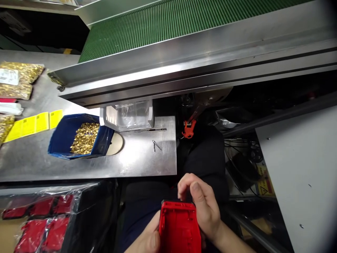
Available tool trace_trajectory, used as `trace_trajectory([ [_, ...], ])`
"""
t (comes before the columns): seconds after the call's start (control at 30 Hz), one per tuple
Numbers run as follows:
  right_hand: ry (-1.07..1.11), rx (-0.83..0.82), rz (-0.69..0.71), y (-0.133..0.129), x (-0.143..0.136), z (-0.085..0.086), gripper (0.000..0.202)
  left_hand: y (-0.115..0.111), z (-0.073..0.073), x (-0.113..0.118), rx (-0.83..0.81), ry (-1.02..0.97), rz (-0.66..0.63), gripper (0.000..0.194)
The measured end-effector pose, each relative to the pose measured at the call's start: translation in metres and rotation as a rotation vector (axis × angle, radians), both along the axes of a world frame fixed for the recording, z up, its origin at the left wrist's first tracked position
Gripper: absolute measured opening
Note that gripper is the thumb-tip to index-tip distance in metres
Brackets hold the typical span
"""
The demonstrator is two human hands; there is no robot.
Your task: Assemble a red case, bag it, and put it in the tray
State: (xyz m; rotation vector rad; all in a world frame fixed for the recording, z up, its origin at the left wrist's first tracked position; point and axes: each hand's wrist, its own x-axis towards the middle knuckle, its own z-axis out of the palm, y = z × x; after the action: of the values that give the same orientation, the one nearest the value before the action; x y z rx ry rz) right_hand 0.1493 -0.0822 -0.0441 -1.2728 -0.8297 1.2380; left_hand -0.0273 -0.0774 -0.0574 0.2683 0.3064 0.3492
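A red plastic housing (180,228), a hollow shell with an open face and small posts along its walls, is held low in front of my lap. My left hand (147,237) is closed on its left side, thumb along the edge, the other fingers hidden beneath. Against the right side rests my right hand (206,211), its fingers curled by the top edge and its thumb raised; the lower fingers are partly hidden behind the housing. On the metal table ahead, a blue bin (59,140) holds many small brass pieces (85,138).
A metal-framed green conveyor (147,30) crosses above the table (142,165). Tweezers (155,144) and a clear bin (129,116) lie near the table's corner. Bagged red parts (34,228) fill a box at lower left. A white surface (302,168) stands at right.
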Motion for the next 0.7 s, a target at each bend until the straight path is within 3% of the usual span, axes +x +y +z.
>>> trace_trajectory([
  [0.23, -0.069, 0.017, -0.002, 0.0009, -0.0001, 0.0005, 0.047, 0.0084, 0.0023, 0.002, 0.143, 0.037, -0.09, 0.091],
  [0.33, -0.082, 0.007, -0.03, 0.0009, -0.0005, -0.0004, 0.045, 0.006, 0.0017, 0.0009, 0.126, 0.044, -0.031, 0.084],
  [0.47, -0.032, 0.015, 0.032, 0.0024, 0.0, 0.0019, 0.047, 0.005, -0.0008, 0.0006, 0.065, 0.001, -0.012, 0.073],
  [0.7, -0.085, -0.026, -0.057, 0.0003, -0.0008, -0.0035, 0.045, -0.0013, -0.0045, -0.0003, 0.01, 0.002, 0.025, 0.075],
])
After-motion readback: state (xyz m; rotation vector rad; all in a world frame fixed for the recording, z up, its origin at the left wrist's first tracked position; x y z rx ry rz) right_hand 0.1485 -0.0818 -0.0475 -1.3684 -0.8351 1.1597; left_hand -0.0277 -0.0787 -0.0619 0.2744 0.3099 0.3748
